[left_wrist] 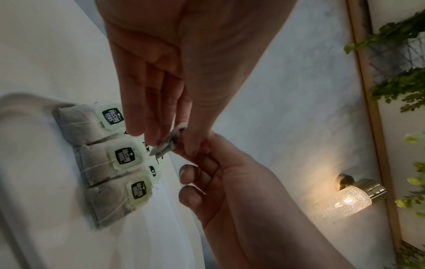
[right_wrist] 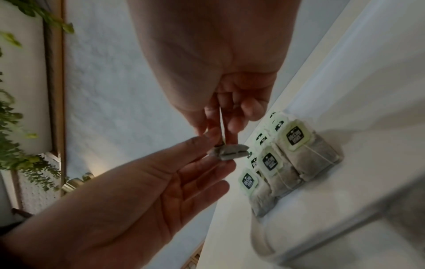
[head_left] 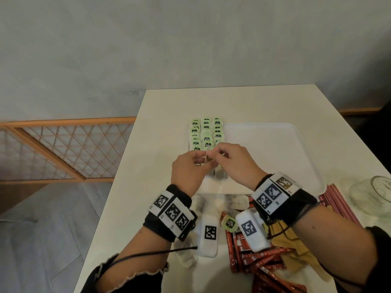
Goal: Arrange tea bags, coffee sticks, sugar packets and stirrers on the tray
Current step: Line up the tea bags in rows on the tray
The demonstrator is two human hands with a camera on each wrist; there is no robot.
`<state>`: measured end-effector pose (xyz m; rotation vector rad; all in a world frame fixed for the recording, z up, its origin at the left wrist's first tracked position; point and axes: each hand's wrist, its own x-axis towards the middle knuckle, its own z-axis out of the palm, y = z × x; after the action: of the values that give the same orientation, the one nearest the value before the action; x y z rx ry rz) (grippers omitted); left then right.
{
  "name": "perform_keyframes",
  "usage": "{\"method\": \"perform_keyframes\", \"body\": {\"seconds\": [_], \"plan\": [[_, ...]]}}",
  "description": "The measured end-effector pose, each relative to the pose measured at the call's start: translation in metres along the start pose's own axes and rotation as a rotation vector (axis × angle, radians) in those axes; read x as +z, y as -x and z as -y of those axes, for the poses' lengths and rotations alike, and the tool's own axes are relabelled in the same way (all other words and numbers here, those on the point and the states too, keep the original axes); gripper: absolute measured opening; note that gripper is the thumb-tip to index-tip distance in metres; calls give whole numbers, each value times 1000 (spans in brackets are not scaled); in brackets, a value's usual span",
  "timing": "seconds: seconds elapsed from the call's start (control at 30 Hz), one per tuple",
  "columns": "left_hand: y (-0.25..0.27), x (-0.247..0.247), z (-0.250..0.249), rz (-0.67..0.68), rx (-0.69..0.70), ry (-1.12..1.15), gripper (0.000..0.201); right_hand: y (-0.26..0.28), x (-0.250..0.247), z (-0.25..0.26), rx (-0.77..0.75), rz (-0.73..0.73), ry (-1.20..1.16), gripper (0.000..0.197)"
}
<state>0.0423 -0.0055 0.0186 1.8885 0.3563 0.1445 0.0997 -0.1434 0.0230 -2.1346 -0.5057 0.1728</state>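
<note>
A white tray (head_left: 264, 155) lies on the white table. Tea bags with green tags (head_left: 206, 132) fill three columns along its left side, also visible as rows of tea bags (left_wrist: 122, 156) (right_wrist: 287, 154) in both wrist views. Above the tray's near left part, both hands meet on one tea bag (head_left: 205, 159). My left hand (head_left: 198, 161) (left_wrist: 165, 138) pinches the grey tea bag (left_wrist: 169, 143) between thumb and fingers. My right hand (head_left: 218, 155) (right_wrist: 220, 131) pinches its upper end, with the tea bag (right_wrist: 230, 153) hanging below the fingertips.
Between my wrists, in front of the tray, lie loose tea bags (head_left: 232, 200), red coffee sticks (head_left: 260, 263) and yellow sugar packets (head_left: 296, 242). Red striped stirrers (head_left: 338, 201) and a glass jar (head_left: 372, 195) sit at the right. The table's left edge (head_left: 118, 176) drops to the floor.
</note>
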Motion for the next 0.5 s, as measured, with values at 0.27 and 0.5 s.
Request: {"method": "perform_keyframes", "body": {"seconds": [0.27,0.5], "plan": [[6,-4,16,111,-90,25,9,2,-3,-15,73,128,25,3],[-19,-28,40,-117,-171,-253,24,-9,5,-29,179,251,198,13]]}}
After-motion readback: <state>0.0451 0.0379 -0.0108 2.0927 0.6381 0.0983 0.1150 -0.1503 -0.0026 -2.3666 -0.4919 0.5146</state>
